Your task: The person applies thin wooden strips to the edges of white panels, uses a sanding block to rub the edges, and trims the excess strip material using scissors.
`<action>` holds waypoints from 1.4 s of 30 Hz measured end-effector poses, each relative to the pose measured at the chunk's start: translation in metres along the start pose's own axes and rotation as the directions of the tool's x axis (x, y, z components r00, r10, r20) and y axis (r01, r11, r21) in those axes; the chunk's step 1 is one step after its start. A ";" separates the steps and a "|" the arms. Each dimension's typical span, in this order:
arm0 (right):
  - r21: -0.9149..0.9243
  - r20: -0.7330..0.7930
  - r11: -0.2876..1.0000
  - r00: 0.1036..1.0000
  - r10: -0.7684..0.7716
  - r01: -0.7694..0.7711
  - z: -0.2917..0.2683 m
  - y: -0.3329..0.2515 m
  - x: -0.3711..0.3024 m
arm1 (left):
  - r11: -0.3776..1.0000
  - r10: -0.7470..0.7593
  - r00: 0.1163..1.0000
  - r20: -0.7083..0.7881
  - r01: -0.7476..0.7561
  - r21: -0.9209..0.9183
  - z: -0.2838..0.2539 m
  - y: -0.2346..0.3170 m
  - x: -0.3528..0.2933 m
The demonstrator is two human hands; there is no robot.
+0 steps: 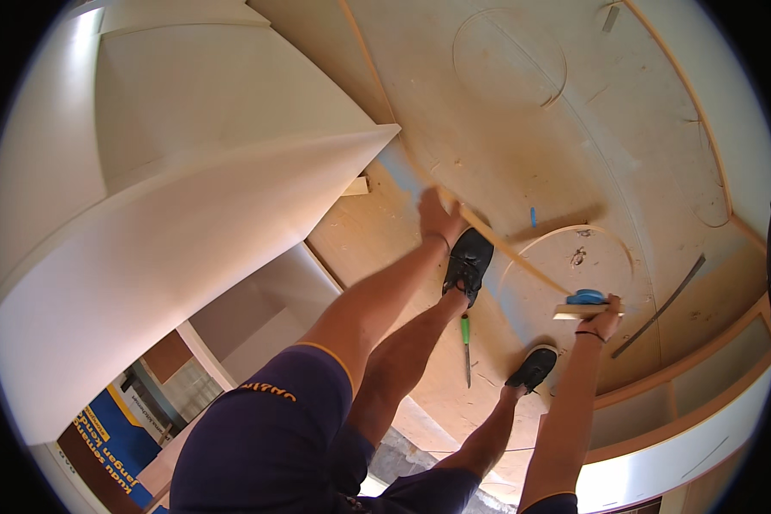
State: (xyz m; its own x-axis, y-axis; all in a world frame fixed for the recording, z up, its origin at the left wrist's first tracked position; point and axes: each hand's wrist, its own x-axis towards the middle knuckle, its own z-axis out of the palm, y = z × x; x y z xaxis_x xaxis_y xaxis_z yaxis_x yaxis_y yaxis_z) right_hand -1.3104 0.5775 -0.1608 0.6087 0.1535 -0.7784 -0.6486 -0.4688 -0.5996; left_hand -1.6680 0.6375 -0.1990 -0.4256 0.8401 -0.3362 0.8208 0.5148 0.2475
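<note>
A long, narrow tan strip [514,254] runs slantwise over the boarded surface by my feet. My left hand [439,216] is closed on its upper left part, just beyond the left shoe. At the strip's lower right end, my right hand [602,322] grips a pale wooden block [577,312]. A blue rounded object [587,296] sits against the top of that block; its exact kind I cannot make out. Whether the strip is fastened to the blue object cannot be told.
A green-handled tool with a thin blade [466,347] lies between my black shoes [469,261]. A dark flat strip [660,306] lies at right, near a curved, open-compartment frame [672,403]. Thin curled strips [565,81] are scattered beyond. White cabinet panels [197,214] stand at left.
</note>
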 end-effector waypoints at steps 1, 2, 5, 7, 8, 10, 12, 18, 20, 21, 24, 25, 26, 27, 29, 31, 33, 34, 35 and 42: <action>0.021 -0.060 1.000 0.998 0.003 -0.001 0.001 -0.004 0.008 | 0.981 -0.193 0.980 0.058 0.192 0.014 0.003 -0.010 0.031; 0.061 -0.043 0.998 0.998 0.037 -0.035 0.004 -0.010 0.011 | 0.958 -0.279 0.953 0.117 0.284 -0.030 0.003 -0.015 0.055; 0.103 0.027 0.991 0.996 0.082 -0.084 0.020 -0.012 0.019 | 0.945 -0.286 0.943 0.169 0.307 -0.116 0.011 -0.044 0.124; 0.045 0.019 0.999 1.000 -0.005 0.004 0.016 -0.005 0.037 | 0.880 -0.415 0.895 0.163 0.440 -0.178 0.013 -0.028 0.149; 0.015 0.022 0.999 0.999 -0.046 0.045 0.015 -0.002 0.043 | 0.892 -0.408 0.905 0.122 0.423 -0.160 0.015 -0.022 0.152; -0.035 0.042 0.999 0.999 -0.033 0.034 0.022 -0.004 0.030 | 0.909 -0.399 0.917 0.032 0.400 -0.115 0.018 -0.025 0.151; -0.058 0.034 0.998 0.999 -0.035 0.037 0.021 -0.002 0.028 | 0.956 -0.292 0.956 0.019 0.291 0.046 0.016 -0.035 0.141; -0.057 0.018 0.997 0.998 -0.059 0.060 0.014 0.002 0.017 | 0.867 -0.451 0.882 -0.133 0.398 -0.300 0.025 -0.051 0.168; -0.038 0.058 0.997 0.996 -0.069 0.071 0.006 0.004 0.021 | 0.701 -0.595 0.802 -0.052 0.485 -0.523 0.024 -0.061 0.187; -0.030 0.092 0.998 0.994 -0.061 0.064 0.006 0.007 0.024 | 0.632 -0.644 0.762 -0.061 0.485 -0.605 0.028 -0.083 0.195; -0.070 0.121 0.997 0.992 -0.026 0.035 0.001 0.009 0.031 | 0.812 -0.548 0.814 -0.191 0.463 -0.357 0.034 -0.078 0.190; -0.038 0.113 0.998 0.993 -0.040 0.045 0.004 0.008 0.028 | 0.886 -0.461 0.854 -0.241 0.431 -0.170 0.031 -0.068 0.185; -0.007 0.106 0.998 0.993 -0.054 0.055 0.009 0.009 0.025 | 0.905 -0.423 0.870 -0.253 0.392 -0.164 0.030 -0.063 0.184; 0.019 0.106 0.998 0.992 -0.062 0.061 0.015 0.009 0.020 | 0.920 -0.389 0.881 -0.270 0.359 -0.156 0.026 -0.062 0.182; -0.024 0.106 0.996 0.991 -0.080 0.083 0.028 0.009 0.009 | 0.962 -0.268 0.919 -0.287 0.270 -0.034 0.024 -0.064 0.178; -0.068 0.113 0.992 0.989 -0.097 0.105 0.030 0.013 0.006 | 0.970 -0.088 0.964 -0.252 0.140 0.197 0.023 -0.066 0.174; -0.114 0.134 0.985 0.984 -0.115 0.130 0.031 0.017 0.006 | 0.969 0.076 0.984 -0.164 -0.034 0.245 0.021 -0.059 0.163; -0.121 0.130 0.984 0.985 -0.112 0.127 0.034 0.018 0.004 | 0.957 0.156 0.981 -0.118 -0.121 0.262 0.020 -0.056 0.160; -0.128 0.125 0.984 0.986 -0.109 0.125 0.037 0.019 0.002 | 0.942 0.139 0.989 -0.051 -0.116 0.316 0.024 -0.059 0.166; -0.158 0.159 0.973 0.977 -0.140 0.165 0.030 0.011 -0.012 | 0.985 -0.131 0.986 -0.104 0.141 0.096 0.017 -0.026 0.158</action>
State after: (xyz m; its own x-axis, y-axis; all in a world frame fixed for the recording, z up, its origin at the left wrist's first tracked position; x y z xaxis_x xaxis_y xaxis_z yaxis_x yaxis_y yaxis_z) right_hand -1.3386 0.5968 -0.1640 0.6134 0.3537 -0.7061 -0.4584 -0.5686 -0.6831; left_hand -1.7502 0.7540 -0.2744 -0.5669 0.7784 -0.2695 0.7851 0.6097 0.1093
